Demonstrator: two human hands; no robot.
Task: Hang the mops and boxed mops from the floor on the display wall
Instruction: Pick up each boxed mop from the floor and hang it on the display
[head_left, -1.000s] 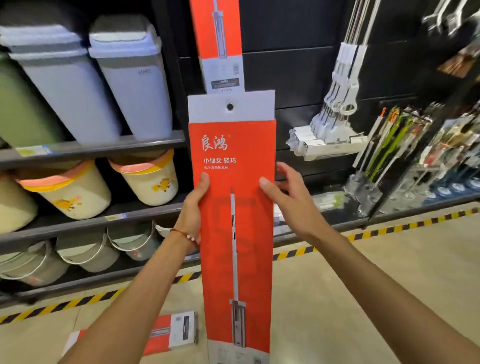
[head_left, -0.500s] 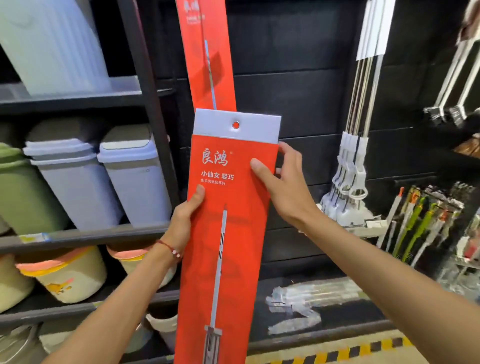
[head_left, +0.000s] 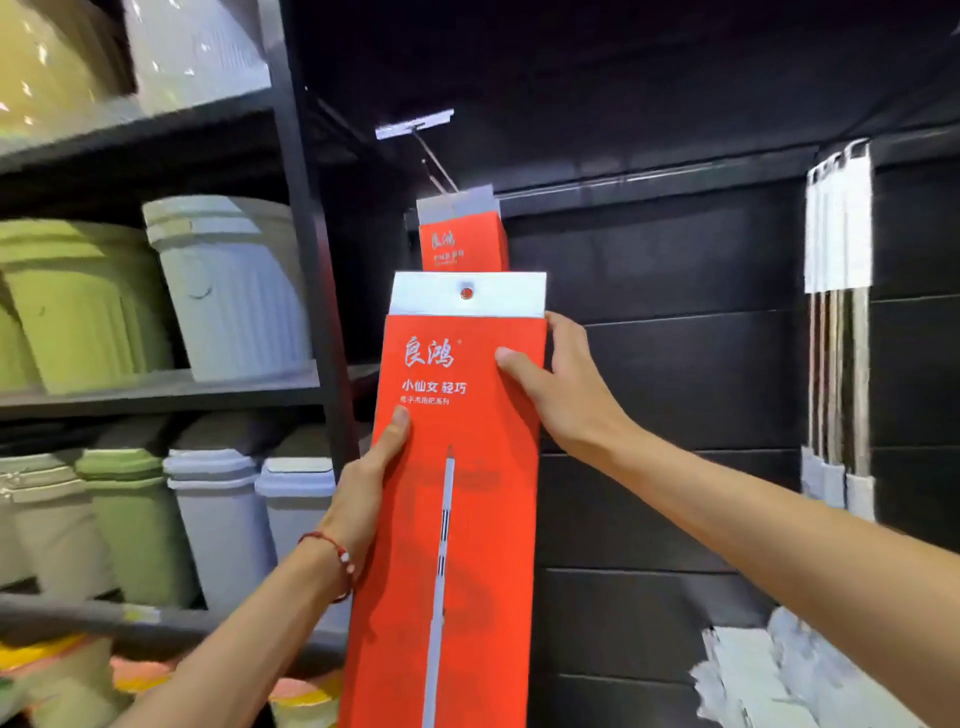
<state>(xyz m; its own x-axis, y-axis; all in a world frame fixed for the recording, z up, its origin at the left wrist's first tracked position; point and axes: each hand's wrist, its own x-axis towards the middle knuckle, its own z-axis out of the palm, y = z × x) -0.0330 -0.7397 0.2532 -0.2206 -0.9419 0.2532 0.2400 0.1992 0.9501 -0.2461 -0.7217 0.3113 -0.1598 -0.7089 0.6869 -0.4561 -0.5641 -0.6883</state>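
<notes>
Cardboard: the red boxed mop is a long, flat carton. It looks stiff along its length but likely to crease if squeezed mid-face. I'd guess it is light, though awkward to steer at the top.
Position: it is upright in front of the black display wall, with its white header tab just below a hanging boxed mop on the peg hook.
Left hand: grips the box's left edge lower down, thumb flat on the front and fingers out of sight behind.
Right hand: grips the right edge near the top, thumb on the front and fingers wrapped behind.
Hold: the two edges look safest, since the smooth printed face could slip.
Hang hole: it is small, so the tab may tear if forced onto the hook.
Nearby: plastic bins sit on shelves to the left.
</notes>
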